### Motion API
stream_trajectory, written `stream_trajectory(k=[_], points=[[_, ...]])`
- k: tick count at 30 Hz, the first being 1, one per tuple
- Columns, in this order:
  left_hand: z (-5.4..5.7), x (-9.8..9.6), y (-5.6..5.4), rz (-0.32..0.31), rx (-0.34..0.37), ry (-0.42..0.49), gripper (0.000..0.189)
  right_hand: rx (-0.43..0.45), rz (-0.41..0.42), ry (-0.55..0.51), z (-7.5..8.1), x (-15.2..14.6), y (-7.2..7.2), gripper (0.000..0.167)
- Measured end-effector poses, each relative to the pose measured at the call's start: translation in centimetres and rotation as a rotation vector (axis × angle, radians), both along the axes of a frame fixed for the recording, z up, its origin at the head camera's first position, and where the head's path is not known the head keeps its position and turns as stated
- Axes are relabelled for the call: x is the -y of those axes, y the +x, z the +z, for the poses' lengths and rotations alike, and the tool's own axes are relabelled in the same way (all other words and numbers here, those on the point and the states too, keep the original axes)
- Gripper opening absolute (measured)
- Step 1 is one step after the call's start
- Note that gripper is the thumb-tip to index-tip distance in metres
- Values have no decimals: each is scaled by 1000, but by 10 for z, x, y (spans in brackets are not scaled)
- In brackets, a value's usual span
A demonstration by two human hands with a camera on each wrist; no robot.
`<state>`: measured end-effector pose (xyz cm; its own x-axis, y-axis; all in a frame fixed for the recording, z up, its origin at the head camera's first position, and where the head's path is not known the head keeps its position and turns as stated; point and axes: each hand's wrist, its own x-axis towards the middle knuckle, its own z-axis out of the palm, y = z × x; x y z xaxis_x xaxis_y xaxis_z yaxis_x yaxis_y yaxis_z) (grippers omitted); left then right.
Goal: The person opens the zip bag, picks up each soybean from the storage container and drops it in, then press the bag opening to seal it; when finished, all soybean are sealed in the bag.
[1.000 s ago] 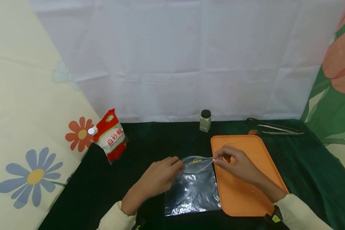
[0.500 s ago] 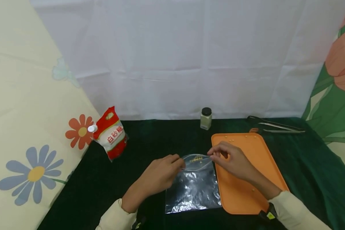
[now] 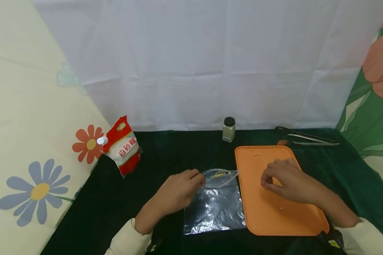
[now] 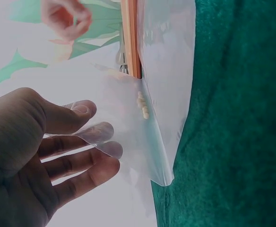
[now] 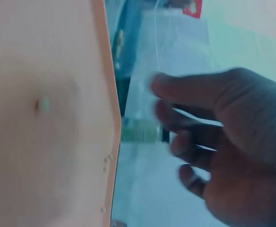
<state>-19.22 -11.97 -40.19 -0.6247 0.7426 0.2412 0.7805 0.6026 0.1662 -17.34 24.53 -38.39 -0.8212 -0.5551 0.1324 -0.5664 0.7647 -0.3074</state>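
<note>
A clear plastic zip bag (image 3: 214, 207) lies on the dark green cloth, its mouth parted. Inside, near the mouth, sits a cluster of small pale yellow beans (image 3: 219, 174). My left hand (image 3: 182, 189) pinches the left corner of the bag's mouth; thumb and fingers grip the film in the left wrist view (image 4: 88, 118). My right hand (image 3: 290, 180) hovers over the orange tray (image 3: 258, 219), fingers loosely bent. Nothing shows between its fingers in the right wrist view (image 5: 223, 127). A single bean (image 3: 281, 209) lies on the tray, and several more lie along its far edge.
At the left stands a red and white sugar bag (image 3: 124, 147) with a white cap. A black-lidded jar (image 3: 228, 129) is at the back middle. Tongs (image 3: 309, 139) lie behind the tray, near the white backdrop (image 3: 178, 63).
My right hand has let go of the bag's right corner and moved right, over the tray. The bag's mouth narrowed, then spread again. My left hand keeps its hold.
</note>
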Motion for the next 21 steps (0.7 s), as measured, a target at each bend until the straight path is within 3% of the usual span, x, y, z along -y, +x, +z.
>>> stream_trajectory(k=[4,8,21], points=[[1,-1,0,3,9,-11,20,91,49,139,3,-16,9,22],[1,-1,0,11,22,-23,20,130,94,195,-3,-22,15,24],[3,-1,1,-1,20,-11,19,54,96,280,-22,-23,20,34]])
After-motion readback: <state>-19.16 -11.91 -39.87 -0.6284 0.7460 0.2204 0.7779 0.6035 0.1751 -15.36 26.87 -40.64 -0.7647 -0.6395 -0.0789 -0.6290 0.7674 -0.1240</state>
